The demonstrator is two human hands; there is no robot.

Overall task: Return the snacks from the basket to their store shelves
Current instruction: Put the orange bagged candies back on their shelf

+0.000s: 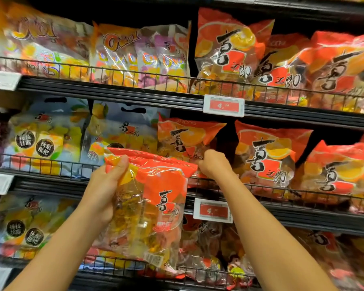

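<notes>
A person stands close to a store's snack shelving, both bare forearms raised toward the middle shelf (303,208). Black wire guard rails (51,164) run along the front edge of each shelf, and white-framed red price tags (223,105) clip to the shelf lips. The top shelf carries multicoloured candy bags (122,53) on the left and orange ones on the right. On the middle shelf, pale blue fruit-jelly bags (122,131) stand at the left; orange bags with black brush lettering (267,156) fill the rest, leaning back behind the rail.

The left hand (105,181) clasps the orange snack bag (153,204) at its upper left corner, thumb curled over the front of the sealed top edge. The bag hangs in front of the middle and lower shelves, long axis near upright and tilted slightly, sealed top toward the middle shelf, barcode end down, printed face toward the camera. It covers part of the rail and the shelf lip behind it.

The right hand (213,162) reaches over the rail, fingers curled on the shelved orange bag (185,137) just behind the held bag's top right corner; whether it grips or only presses that bag cannot be told.
</notes>
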